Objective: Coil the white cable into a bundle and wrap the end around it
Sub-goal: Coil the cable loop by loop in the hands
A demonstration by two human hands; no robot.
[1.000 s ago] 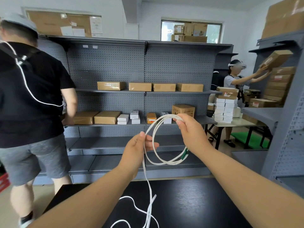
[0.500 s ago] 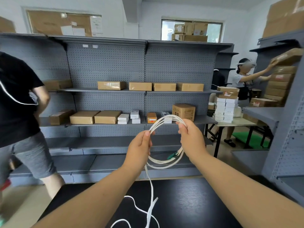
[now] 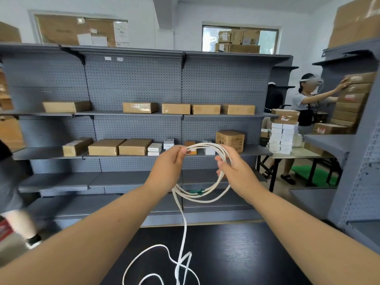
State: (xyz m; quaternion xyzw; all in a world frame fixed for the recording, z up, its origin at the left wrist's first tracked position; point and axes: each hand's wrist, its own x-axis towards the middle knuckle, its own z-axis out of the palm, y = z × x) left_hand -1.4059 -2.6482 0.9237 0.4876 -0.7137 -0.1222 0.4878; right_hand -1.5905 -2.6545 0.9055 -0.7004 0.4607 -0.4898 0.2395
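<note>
A long grey metal pegboard shelving unit [image 3: 133,79] fills the background, with flat brown cardboard boxes [image 3: 139,107] on its shelves. Below, a black wood-grain table [image 3: 236,254] carries the loose tail of the thin white cable [image 3: 183,219], which lies in slack loops near the table's near edge and rises to a round coil held in the air above the far edge. The left hand [image 3: 167,167] pinches the top of the coil between thumb and fingers. The right hand [image 3: 234,170] has its fingers curled loosely around the coil's right side. A small green tie [image 3: 195,191] sits at the coil's bottom.
</note>
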